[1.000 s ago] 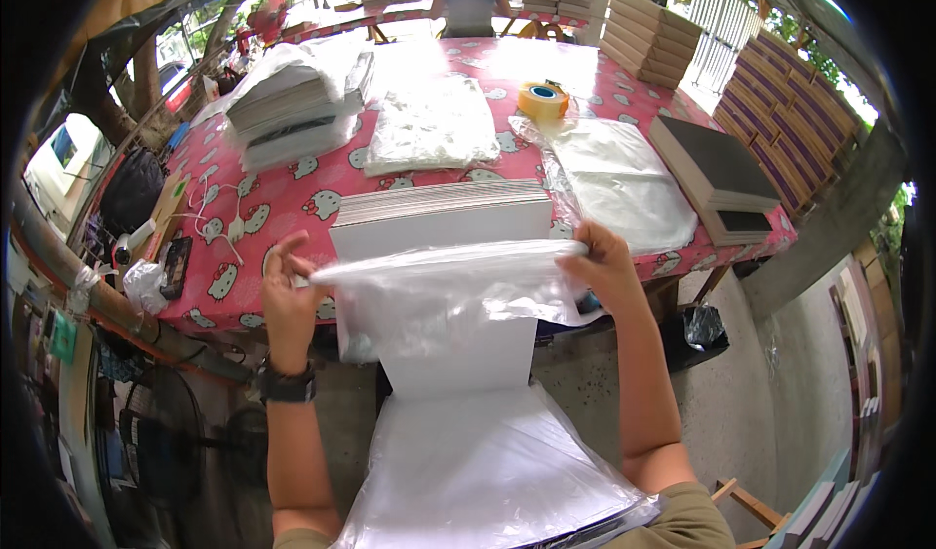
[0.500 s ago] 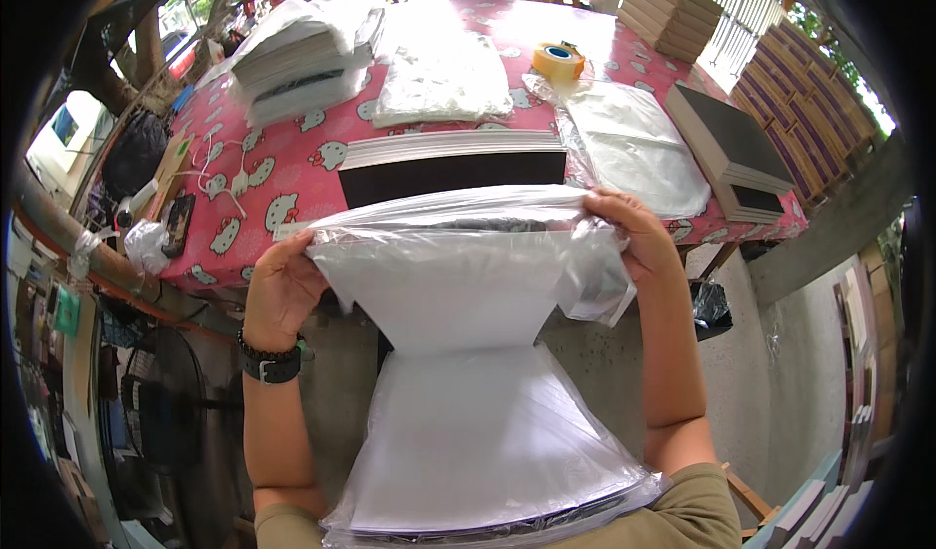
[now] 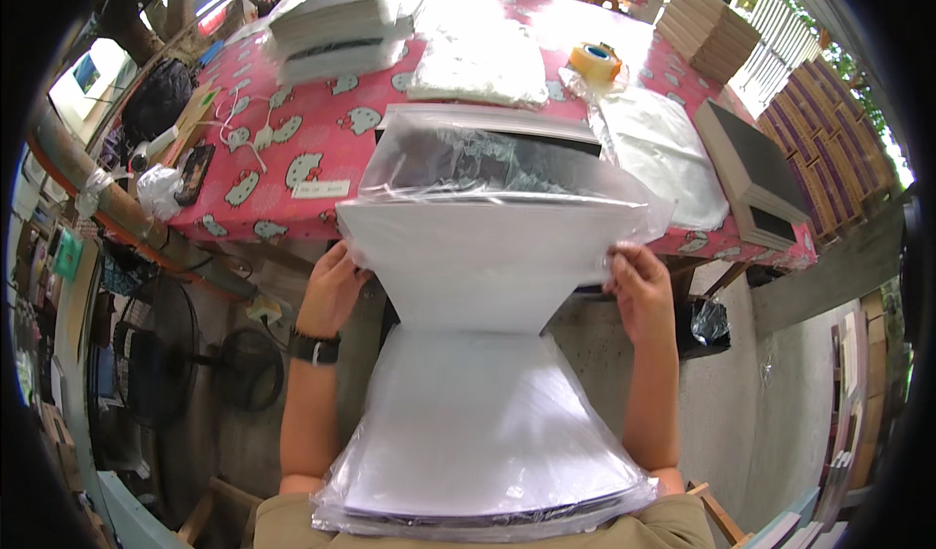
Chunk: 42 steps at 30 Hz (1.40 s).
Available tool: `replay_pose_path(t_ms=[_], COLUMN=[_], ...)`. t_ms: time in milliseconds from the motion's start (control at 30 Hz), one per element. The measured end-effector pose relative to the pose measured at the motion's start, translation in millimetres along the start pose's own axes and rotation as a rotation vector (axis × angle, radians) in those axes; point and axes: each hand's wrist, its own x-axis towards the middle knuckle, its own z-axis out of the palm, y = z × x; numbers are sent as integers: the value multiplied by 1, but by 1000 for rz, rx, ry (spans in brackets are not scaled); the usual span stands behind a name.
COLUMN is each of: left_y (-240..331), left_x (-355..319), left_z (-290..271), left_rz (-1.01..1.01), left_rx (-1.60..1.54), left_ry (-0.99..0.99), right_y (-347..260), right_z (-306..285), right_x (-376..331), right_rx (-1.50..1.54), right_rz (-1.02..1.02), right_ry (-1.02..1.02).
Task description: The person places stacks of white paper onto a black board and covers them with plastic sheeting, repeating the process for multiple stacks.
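A white sheet or stack (image 3: 478,256) inside a clear plastic bag (image 3: 429,159) slants up against the table's near edge. The bag's loose upper part stretches over a dark-faced block of sheets (image 3: 556,149) on the table. At the bag's left side, my left hand (image 3: 331,288) has its fingers closed on the plastic edge. My right hand (image 3: 641,286) pinches the right edge with thumb and fingers. Below, close to my body, lies a second plastic-covered white stack (image 3: 487,432). Whether the two white pieces are joined cannot be made out.
On the pink patterned tablecloth (image 3: 219,213) are plastic-covered stacks (image 3: 336,37), clear bags (image 3: 478,66), (image 3: 663,159), a tape roll (image 3: 595,61) and a thick dark-covered block (image 3: 751,164). A fan (image 3: 161,354) stands lower left; a black bin (image 3: 707,325) is at right.
Both hands have moved from the bag's upper corners down along its sides. The gathered plastic top has spread out flat toward the far side. My view has shifted a little left.
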Motion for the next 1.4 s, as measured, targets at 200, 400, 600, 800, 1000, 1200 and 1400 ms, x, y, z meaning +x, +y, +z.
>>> replay_pose_path(t_ms=[200, 400, 600, 800, 1000, 1200, 1400], left_y=[-39, -55, -72, -126, -168, -168, -160], left_x=[9, -9, -39, -50, -33, -28, -30], left_z=[-42, -69, -73, -107, -116, -112, -100], left_rz=[-190, -343, -446, -573, -286, -393, -376], left_rx=[114, 513, 149, 202, 627, 616, 1067], left_ry=[-83, -106, -242, -29, 136, 363, 109], right_y=[16, 44, 139, 166, 315, 198, 204], right_z=[-6, -26, -108, -69, -154, -103, -99], right_x=[16, 8, -20, -29, 10, 2, -4], right_rx=[77, 63, 434, -427, -687, -512, -456], right_rz=[-4, 143, 511, 240, 261, 466, 494], right_ry=[7, -57, -445, -121, 29, 13, -179])
